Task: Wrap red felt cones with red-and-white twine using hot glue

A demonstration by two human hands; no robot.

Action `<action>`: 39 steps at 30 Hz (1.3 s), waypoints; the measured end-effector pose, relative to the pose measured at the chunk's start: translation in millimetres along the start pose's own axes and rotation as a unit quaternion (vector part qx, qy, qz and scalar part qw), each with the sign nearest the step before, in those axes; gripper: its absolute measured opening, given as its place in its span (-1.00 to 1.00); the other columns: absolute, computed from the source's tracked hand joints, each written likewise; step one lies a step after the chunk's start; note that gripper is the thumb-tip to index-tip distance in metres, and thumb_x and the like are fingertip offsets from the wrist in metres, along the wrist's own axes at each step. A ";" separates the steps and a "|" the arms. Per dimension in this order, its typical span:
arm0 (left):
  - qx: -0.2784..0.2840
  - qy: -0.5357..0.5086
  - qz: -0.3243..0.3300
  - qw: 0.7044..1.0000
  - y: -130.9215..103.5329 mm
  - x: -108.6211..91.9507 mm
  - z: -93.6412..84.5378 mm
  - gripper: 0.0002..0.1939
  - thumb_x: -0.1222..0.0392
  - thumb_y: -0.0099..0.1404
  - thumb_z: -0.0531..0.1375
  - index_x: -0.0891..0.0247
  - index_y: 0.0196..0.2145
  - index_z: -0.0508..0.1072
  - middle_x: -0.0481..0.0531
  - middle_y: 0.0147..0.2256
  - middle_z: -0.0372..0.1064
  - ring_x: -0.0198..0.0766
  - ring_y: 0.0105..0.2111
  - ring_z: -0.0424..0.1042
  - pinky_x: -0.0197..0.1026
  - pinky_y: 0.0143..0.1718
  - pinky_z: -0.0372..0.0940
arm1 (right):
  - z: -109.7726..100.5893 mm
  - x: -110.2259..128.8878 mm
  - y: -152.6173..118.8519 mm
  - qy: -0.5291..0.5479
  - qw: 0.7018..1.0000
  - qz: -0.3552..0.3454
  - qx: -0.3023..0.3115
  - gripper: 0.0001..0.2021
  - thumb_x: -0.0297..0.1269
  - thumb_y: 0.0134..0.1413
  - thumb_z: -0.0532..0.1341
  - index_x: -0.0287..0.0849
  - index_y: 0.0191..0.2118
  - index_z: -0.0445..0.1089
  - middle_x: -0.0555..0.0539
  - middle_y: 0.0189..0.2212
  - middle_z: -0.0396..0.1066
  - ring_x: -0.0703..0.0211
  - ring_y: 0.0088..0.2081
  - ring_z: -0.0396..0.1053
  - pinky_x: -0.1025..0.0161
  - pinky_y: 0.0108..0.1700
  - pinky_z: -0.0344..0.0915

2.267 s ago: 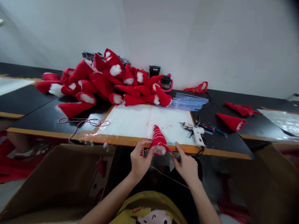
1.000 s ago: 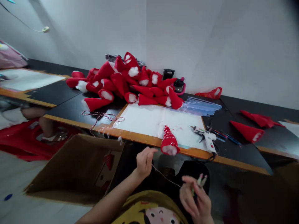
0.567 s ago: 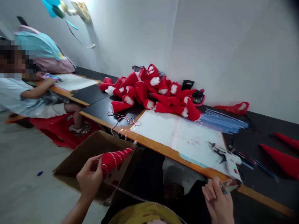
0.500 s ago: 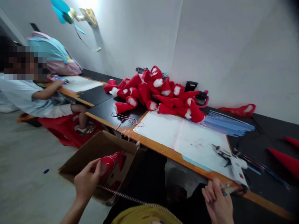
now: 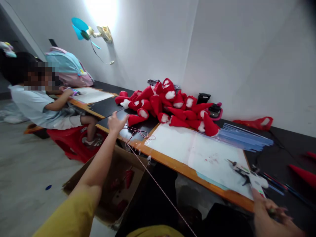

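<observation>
My left hand reaches over the black table edge with thumb and fingers apart, nothing in it, close to the nearest stuffed red cone of a large pile. A red-and-white cord lies in loops beside that hand and runs down to my lap. At the lower right, my right hand is blurred beside the handle of the white glue gun; what its fingers hold is hard to make out. Below my left arm, a cardboard box holds red cones.
White sheets cover the table's front. Clear bluish sticks lie behind the glue gun, with pens and red felt cones at right. A person sits at left on a red stool.
My left hand has let go of the cord-wrapped red cone over the box and moved up to the table. My right hand has moved right. The view has shifted slightly.
</observation>
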State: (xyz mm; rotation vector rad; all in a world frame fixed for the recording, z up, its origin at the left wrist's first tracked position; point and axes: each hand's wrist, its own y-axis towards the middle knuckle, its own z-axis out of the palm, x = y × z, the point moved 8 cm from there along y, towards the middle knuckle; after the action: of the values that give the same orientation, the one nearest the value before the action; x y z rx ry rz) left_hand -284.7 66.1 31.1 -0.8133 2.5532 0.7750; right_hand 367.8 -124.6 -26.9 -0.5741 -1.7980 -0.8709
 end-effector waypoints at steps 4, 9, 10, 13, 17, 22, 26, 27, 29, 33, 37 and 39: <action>0.104 0.004 0.024 0.994 16.3 -16.7 23.4 -0.32 -0.15 0.09 0.30 0.49 -0.03 0.37 0.35 -0.17 0.47 0.13 -0.15 0.45 -0.07 -0.15 0.28 | -12.6 -24.3 43.2 -0.154 0.988 0.012 0.020 -0.72 -0.01 -0.13 0.32 -0.14 -0.46 0.44 -0.09 -0.49 0.39 0.00 -0.38 0.30 0.06 -0.26 0.19; 0.048 0.007 0.059 0.997 -36.8 -25.2 2.7 -0.38 -0.21 0.21 0.17 0.45 -0.05 0.33 0.15 -0.27 0.44 0.00 -0.21 0.45 -0.11 -0.16 0.27 | -17.6 -48.7 51.0 -0.029 0.999 0.041 -0.012 -0.54 -0.01 -0.25 0.43 -0.28 -0.27 0.53 -0.03 -0.51 0.39 0.23 -0.53 0.22 0.24 -0.48 0.19; -0.001 -0.005 0.066 0.998 -54.5 -30.1 -8.1 -0.38 -0.25 0.18 0.18 0.38 -0.07 0.35 0.06 -0.32 0.42 -0.04 -0.26 0.45 -0.13 -0.19 0.28 | -13.7 -50.4 46.3 0.017 0.997 0.075 -0.013 -0.55 -0.05 -0.28 0.46 -0.29 -0.27 0.53 -0.01 -0.54 0.37 0.28 -0.57 0.17 0.28 -0.54 0.15; -0.033 -0.074 0.110 0.991 -117.8 -60.1 -14.9 -0.42 -0.31 0.13 0.20 0.25 -0.13 0.37 -0.05 -0.43 0.36 -0.16 -0.43 0.42 -0.19 -0.32 0.28 | 18.9 -33.9 28.1 0.211 0.968 0.127 0.044 -0.63 -0.19 -0.37 0.52 -0.30 -0.39 0.51 -0.04 -0.51 0.40 0.40 -0.62 0.11 0.39 -0.64 0.01; 0.077 -0.122 0.194 0.970 -202.9 -125.8 18.5 -0.37 -0.24 0.09 0.28 0.26 -0.05 0.35 0.01 -0.43 0.40 -0.11 -0.44 0.45 -0.16 -0.38 0.32 | 82.5 -0.5 -9.7 0.370 0.877 0.198 0.234 -0.77 -0.22 -0.13 0.44 -0.27 -0.39 0.50 0.05 -0.50 0.31 0.58 -0.69 -0.14 0.49 -0.69 -0.11; 0.062 -0.242 0.323 0.913 -281.8 -187.5 9.3 -0.38 -0.06 0.12 0.34 0.21 0.08 0.32 0.19 -0.07 0.36 -0.10 -0.22 0.49 -0.17 -0.28 0.43 | 115.6 13.2 -59.7 0.460 0.756 0.306 0.350 -0.74 -0.17 0.13 0.27 -0.21 -0.13 0.52 0.14 -0.53 0.12 0.56 -0.69 -0.29 0.54 -0.73 -0.13; 0.056 -0.370 0.404 0.835 -320.8 -213.2 -23.1 -0.66 0.19 0.28 0.24 0.17 0.01 0.42 0.14 -0.08 0.38 -0.28 -0.29 0.50 -0.27 -0.25 0.46 | 122.5 21.8 -86.8 0.491 0.693 0.340 0.404 -0.70 -0.16 0.20 0.22 -0.19 -0.04 0.48 0.16 -0.55 0.08 0.55 -0.70 -0.34 0.56 -0.75 -0.16; 0.074 -0.390 0.418 0.817 -326.6 -219.7 -25.2 -0.68 0.22 0.29 0.23 0.18 0.01 0.43 0.13 -0.11 0.41 -0.27 -0.27 0.51 -0.27 -0.22 0.47 | 123.6 23.4 -91.1 0.492 0.686 0.345 0.410 -0.69 -0.15 0.20 0.21 -0.18 -0.03 0.48 0.16 -0.56 0.08 0.55 -0.70 -0.34 0.56 -0.75 -0.16; 0.093 -0.417 0.434 0.793 -332.4 -229.9 -24.4 -0.72 0.27 0.30 0.21 0.23 -0.02 0.45 0.12 -0.18 0.47 -0.24 -0.22 0.51 -0.26 -0.19 0.47 | 125.8 25.8 -96.6 0.492 0.680 0.348 0.417 -0.69 -0.13 0.21 0.21 -0.16 -0.01 0.47 0.16 -0.56 0.09 0.55 -0.71 -0.33 0.57 -0.75 -0.15; 0.081 -0.410 0.450 0.789 -333.6 -238.2 -9.6 -0.80 0.32 0.33 0.16 0.26 -0.10 0.49 0.11 -0.25 0.53 -0.27 -0.28 0.53 -0.29 -0.26 0.48 | 129.4 25.2 -95.6 0.483 0.697 0.334 0.411 -0.71 -0.14 0.22 0.20 -0.14 -0.02 0.47 0.14 -0.54 0.14 0.55 -0.71 -0.29 0.56 -0.74 -0.15; 0.046 -0.367 0.482 0.794 -337.4 -238.0 -1.1 -0.79 0.33 0.33 0.13 0.29 -0.10 0.48 0.13 -0.26 0.54 -0.26 -0.32 0.55 -0.31 -0.32 0.47 | 131.0 21.2 -93.8 0.466 0.712 0.328 0.411 -0.70 -0.14 0.21 0.20 -0.15 -0.02 0.48 0.12 -0.53 0.17 0.55 -0.71 -0.26 0.54 -0.73 -0.16; 0.023 -0.358 0.492 0.793 -339.6 -237.3 -2.6 -0.80 0.34 0.32 0.14 0.31 -0.11 0.47 0.14 -0.28 0.54 -0.26 -0.34 0.55 -0.31 -0.35 0.46 | 130.6 21.9 -94.1 0.465 0.712 0.326 0.413 -0.70 -0.14 0.22 0.20 -0.14 -0.01 0.47 0.11 -0.53 0.18 0.55 -0.71 -0.25 0.54 -0.73 -0.16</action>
State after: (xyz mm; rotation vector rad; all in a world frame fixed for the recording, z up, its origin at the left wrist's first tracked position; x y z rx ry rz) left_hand 106.7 -68.2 12.0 0.8299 2.0889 1.0048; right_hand 215.6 -81.9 -64.0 -0.0728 -0.7530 0.2154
